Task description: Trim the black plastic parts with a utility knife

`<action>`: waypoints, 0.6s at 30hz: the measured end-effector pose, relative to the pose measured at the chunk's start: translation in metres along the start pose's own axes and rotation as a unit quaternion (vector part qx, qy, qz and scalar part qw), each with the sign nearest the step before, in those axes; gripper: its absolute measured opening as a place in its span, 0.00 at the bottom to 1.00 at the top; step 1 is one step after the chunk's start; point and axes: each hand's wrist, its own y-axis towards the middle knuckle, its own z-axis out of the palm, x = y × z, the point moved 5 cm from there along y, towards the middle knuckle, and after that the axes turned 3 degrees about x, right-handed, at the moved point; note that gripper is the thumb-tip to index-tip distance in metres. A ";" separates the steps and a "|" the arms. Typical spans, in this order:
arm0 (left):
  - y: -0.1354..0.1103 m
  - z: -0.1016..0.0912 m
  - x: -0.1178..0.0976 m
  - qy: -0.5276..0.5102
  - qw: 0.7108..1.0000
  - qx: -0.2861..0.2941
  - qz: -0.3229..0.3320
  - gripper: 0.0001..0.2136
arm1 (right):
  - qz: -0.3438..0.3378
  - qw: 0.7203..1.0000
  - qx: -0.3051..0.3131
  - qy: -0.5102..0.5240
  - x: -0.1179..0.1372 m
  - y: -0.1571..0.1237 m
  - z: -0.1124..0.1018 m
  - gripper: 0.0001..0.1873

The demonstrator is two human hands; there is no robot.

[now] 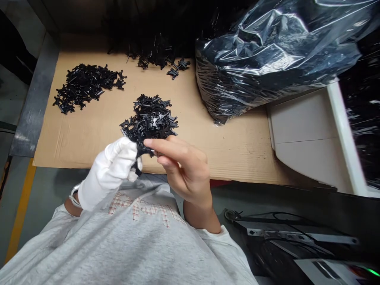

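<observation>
In the head view, my left hand (109, 168), in a white glove, is closed on a small black plastic part (139, 160), with the glove's fingertips hiding much of it. My bare right hand (185, 168) meets the part from the other side, its index finger over the top and its thumb below, pinching the right end. Just beyond both hands lies a heap of similar black plastic parts (152, 116) on the cardboard sheet (101, 134). The held part's exact shape is hard to make out.
A second pile of black parts (86, 85) lies to the left, with more parts (160, 55) at the shadowed back. On the right a large black plastic bag (237, 75) stands beside a whitish tray (305, 134). Equipment with cables (291, 233) is below right.
</observation>
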 end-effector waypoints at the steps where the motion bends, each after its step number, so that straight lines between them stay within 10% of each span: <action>1: -0.001 0.000 0.000 -0.006 1.000 0.004 -0.006 0.19 | 0.005 1.000 -0.001 -0.006 0.000 0.000 0.000 0.14; 12: 0.026 0.012 -0.009 0.116 0.987 0.000 0.108 0.10 | 0.154 0.983 0.025 0.093 -0.017 0.008 0.001 0.05; 18: 0.049 -0.038 0.015 0.473 0.876 -0.058 0.080 0.08 | 0.255 0.965 0.049 0.015 -0.055 0.018 0.003 0.13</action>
